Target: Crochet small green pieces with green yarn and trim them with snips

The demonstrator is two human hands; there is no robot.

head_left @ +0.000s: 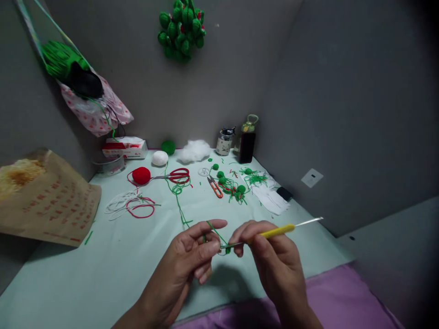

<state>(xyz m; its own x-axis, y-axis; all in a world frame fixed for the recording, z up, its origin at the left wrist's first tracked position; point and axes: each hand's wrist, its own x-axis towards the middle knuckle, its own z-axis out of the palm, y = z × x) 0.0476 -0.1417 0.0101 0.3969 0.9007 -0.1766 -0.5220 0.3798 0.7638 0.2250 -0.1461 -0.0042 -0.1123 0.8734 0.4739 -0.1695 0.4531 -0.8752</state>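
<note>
My right hand [277, 258] is closed round the yellow handle of a crochet hook [276, 231], whose metal ends stick out on both sides. The hook's left end meets a small green crochet piece [228, 250] just beyond the fingertips of my left hand [190, 256]. My left thumb and fingers pinch at this spot, with the forefinger stretched out. Green yarn [217, 232] runs over that forefinger down to the hook, and its strand trails back across the table. What exactly lies under the left thumb is partly hidden.
Red-handled scissors [179, 176], a red yarn ball [141, 175], orange thread snips [215, 187] and green crocheted balls [222, 179] lie ahead on the table [103, 278]. A paper bag [58, 201] stands left. White stuffing [195, 151], a jar [224, 144] and a phone [247, 147] line the back.
</note>
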